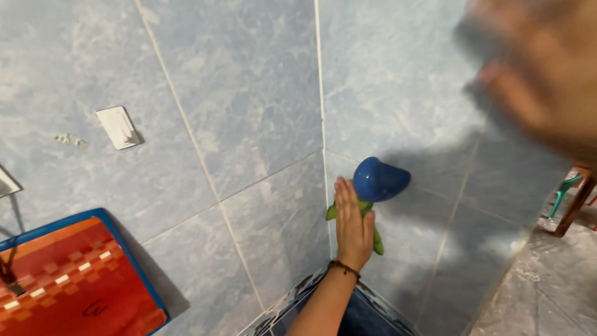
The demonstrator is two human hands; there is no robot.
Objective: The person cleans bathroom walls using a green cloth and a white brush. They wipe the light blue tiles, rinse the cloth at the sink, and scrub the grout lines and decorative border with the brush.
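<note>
- Head view, centre: the left hand [352, 224] lies flat, fingers together and pointing up the frame, pressing a green scrub cloth [377, 239] against the blue marbled wall tiles [249, 93] just right of the vertical corner grout line.
- The cloth shows only as green edges either side of the palm, one at the left by the thumb side and one running down to the lower right; its long axis seems to slant from upper left to lower right, though most of it is hidden under the hand.
- Just above the fingertips, a glossy blue plastic dipper [379, 180] sits against the wall, its rounded bulk pointing right; whether the hand touches it I cannot tell.
- A dark bracelet [345, 268] circles the left wrist.
- Upper right: the right hand [541, 74] is a motion blur close to the camera; whether it is spread or closed, or holds anything, I cannot tell.
- Step in hand, by my judgement: wiping the tile near the corner. The next stroke calls for steady flat pressure, keeping the cloth under the palm.
- Upper left: a white wall hook plate [118, 127]. Lower left: a red-and-orange patterned board with a blue rim [134, 264].
- Right edge: wooden chair legs [575, 202] on grey floor.
</note>
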